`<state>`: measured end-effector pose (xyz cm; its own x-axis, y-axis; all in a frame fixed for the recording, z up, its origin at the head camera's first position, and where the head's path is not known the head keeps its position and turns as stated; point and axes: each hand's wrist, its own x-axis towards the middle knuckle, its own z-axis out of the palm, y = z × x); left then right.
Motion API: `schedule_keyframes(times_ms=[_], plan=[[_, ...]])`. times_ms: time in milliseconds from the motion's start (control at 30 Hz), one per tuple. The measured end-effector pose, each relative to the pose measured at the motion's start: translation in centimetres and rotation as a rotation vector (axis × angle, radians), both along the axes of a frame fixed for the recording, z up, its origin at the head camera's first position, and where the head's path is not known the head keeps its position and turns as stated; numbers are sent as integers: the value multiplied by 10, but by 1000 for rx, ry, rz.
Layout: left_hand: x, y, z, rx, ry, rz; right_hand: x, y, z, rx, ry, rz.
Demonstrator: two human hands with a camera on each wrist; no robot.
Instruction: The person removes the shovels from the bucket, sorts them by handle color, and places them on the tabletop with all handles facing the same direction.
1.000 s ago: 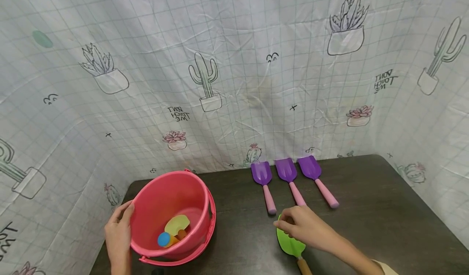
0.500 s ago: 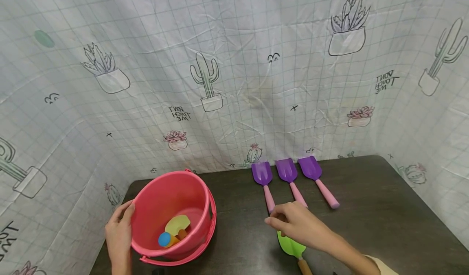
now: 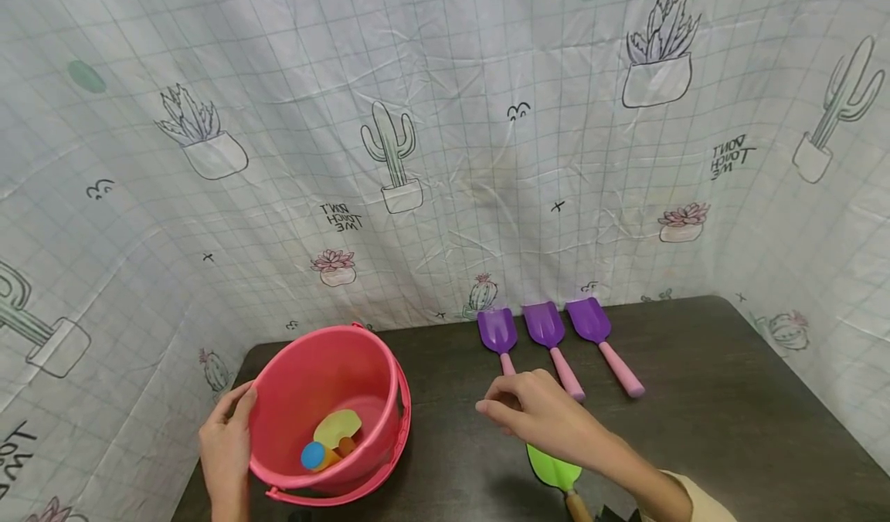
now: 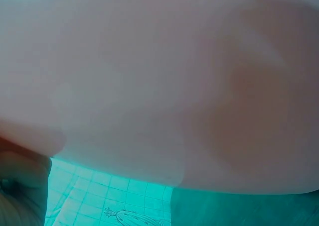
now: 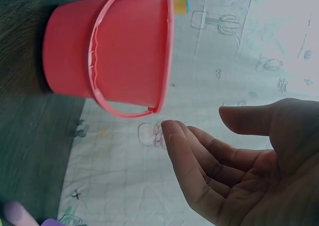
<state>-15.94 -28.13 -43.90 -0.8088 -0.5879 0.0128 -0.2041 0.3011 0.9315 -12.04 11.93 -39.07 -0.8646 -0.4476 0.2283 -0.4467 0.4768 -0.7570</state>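
Note:
A pink bucket [image 3: 313,375] tips toward me at the left of the table, and my left hand [image 3: 227,441] grips its left rim. Inside lie a pale yellow-green piece [image 3: 337,427] and a yellow handle with a blue end [image 3: 320,456]. My right hand [image 3: 545,418] hovers above the table with loosely bent fingers, holding nothing. In the right wrist view its thumb stands apart from the fingers. Under that hand is a green trowel [image 3: 554,473] with a wooden handle, partly covered. The bucket's blurred wall [image 4: 124,86] fills most of the left wrist view.
Three purple shovels with pink handles lie along the table's back: left [image 3: 497,330], middle [image 3: 544,323] and right [image 3: 589,319]. My right hand hides part of the left one's handle. A printed curtain [image 3: 452,159] hangs around the dark table [image 3: 695,383].
My right hand has moved left and slightly up, from over the green trowel toward the bucket, showing more of the middle shovel's handle. The left hand and bucket stay put.

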Motion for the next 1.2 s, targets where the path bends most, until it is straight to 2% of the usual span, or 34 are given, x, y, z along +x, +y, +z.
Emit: schedule_keyframes(times_ms=[400,600,767,1000,1200], plan=[[0,-1,-1,-15,-2,-7,-9,-24,19,-29,25,25],[-1,-1,-1,-10,0,-3,-13,-31,23,-30,58,-46],[-1,2,0,-2,2,-2,-18,-41,24,-84,63,-83],[-1,2,0,-9,-18,-8,-25,-60,25,-155,41,-50],[0,0,1,-13,-14,-3,-30,-75,27,-162,29,-24]])
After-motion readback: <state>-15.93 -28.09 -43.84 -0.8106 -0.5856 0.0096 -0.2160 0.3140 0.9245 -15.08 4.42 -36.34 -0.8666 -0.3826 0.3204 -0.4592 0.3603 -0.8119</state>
